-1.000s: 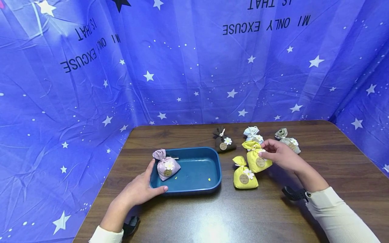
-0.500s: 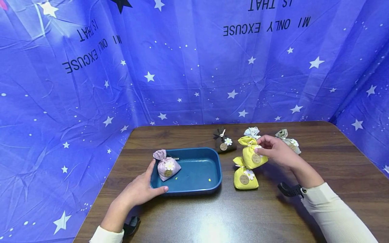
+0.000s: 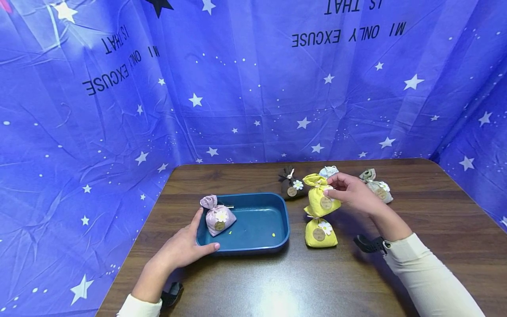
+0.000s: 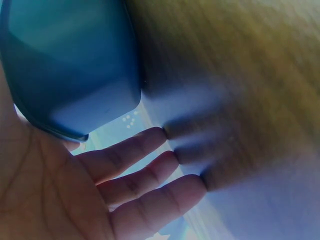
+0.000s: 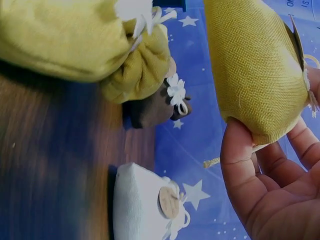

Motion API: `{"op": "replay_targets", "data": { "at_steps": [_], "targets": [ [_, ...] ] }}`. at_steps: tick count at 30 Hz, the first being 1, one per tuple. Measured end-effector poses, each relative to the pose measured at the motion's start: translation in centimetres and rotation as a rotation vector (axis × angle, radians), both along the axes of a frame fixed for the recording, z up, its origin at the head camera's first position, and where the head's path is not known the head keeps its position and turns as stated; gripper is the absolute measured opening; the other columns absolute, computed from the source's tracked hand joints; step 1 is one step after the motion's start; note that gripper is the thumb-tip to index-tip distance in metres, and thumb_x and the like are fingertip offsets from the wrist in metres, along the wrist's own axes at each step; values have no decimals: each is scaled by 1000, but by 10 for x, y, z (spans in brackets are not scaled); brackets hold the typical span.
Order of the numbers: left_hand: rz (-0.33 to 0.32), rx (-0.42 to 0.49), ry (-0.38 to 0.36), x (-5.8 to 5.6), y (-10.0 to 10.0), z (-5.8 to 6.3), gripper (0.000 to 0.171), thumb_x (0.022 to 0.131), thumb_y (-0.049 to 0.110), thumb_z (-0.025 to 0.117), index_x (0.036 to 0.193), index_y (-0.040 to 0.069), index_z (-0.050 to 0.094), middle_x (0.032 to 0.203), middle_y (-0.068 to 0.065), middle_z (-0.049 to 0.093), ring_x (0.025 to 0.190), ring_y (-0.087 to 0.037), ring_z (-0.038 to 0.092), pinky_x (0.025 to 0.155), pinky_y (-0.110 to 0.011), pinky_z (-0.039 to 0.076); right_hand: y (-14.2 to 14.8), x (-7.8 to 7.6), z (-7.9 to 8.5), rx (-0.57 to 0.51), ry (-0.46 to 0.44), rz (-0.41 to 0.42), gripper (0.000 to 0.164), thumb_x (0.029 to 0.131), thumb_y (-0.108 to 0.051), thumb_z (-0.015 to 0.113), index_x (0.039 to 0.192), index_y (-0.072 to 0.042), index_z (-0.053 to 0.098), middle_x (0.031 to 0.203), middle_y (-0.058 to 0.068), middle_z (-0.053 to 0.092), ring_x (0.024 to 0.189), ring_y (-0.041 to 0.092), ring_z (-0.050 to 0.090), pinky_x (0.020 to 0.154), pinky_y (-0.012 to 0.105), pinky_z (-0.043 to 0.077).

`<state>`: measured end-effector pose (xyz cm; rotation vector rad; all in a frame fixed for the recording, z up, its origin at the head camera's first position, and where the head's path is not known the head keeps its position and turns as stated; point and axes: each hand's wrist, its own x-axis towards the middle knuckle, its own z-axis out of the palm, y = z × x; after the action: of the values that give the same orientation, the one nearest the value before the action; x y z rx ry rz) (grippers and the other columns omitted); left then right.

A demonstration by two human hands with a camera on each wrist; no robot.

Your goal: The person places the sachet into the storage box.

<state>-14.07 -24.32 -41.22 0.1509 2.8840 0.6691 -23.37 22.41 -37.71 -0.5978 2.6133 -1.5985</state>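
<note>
My right hand [image 3: 352, 193] pinches a small yellow cloth sachet [image 3: 321, 204] with a tied neck and round tag. In the right wrist view the sachet [image 5: 260, 70] hangs above table height, thumb and fingertips at its gathered neck. A second yellow sachet [image 3: 321, 235] with a white flower stands on the table; the held one overlaps its neck in the head view. My left hand [image 3: 180, 246] rests at the left end of a dark blue tray [image 3: 253, 251], index along the side rim, thumb at the front rim. Its other fingers [image 4: 145, 165] extend down to the table. A lilac sachet [image 3: 219, 222] sits inside the tray's left part.
A dark brown sachet [image 3: 292, 189] stands behind the tray's right corner. A pale blue sachet [image 3: 328, 171] is mostly hidden behind the right hand; a grey-green one [image 3: 378, 189] lies farther right. A blue starry cloth [image 3: 257, 97] hangs around the wooden table [image 3: 237, 286].
My right hand has moved left and slightly back with the yellow sachet, from beside the second yellow sachet to over its top. The left hand and tray have stayed put.
</note>
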Motion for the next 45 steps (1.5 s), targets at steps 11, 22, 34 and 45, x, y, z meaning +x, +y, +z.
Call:
{"op": "replay_targets", "data": {
  "at_steps": [11,22,34,45],
  "targets": [
    [-5,-1,15,-2,1,-4,119,78,68,71,160,9,7,142,-33,46,127,-46,49,100,-61,40,-16,-3,0,-26,2,10,25,90,-6,71,108,7,60,87,7,64,77,8,58,63,23,48],
    [-5,0,19,-1,1,-4,119,78,68,70,160,9,6,141,-33,47,127,-46,50,100,-61,41,-31,-5,-3,-77,-27,39,26,91,-6,70,109,8,59,86,8,62,72,9,56,55,25,47],
    [-4,8,18,-3,1,-4,119,78,67,70,160,10,6,141,-33,47,127,-45,50,101,-60,41,-48,-11,-3,-81,-8,23,23,90,-7,72,107,5,61,86,7,62,74,10,57,60,23,47],
    [-6,4,16,-2,-1,-3,119,79,67,70,160,10,6,141,-33,47,127,-45,50,101,-60,41,-69,-14,-4,-124,-33,53,26,89,-7,72,107,7,59,86,8,61,74,11,56,60,24,46]
  ]
}}
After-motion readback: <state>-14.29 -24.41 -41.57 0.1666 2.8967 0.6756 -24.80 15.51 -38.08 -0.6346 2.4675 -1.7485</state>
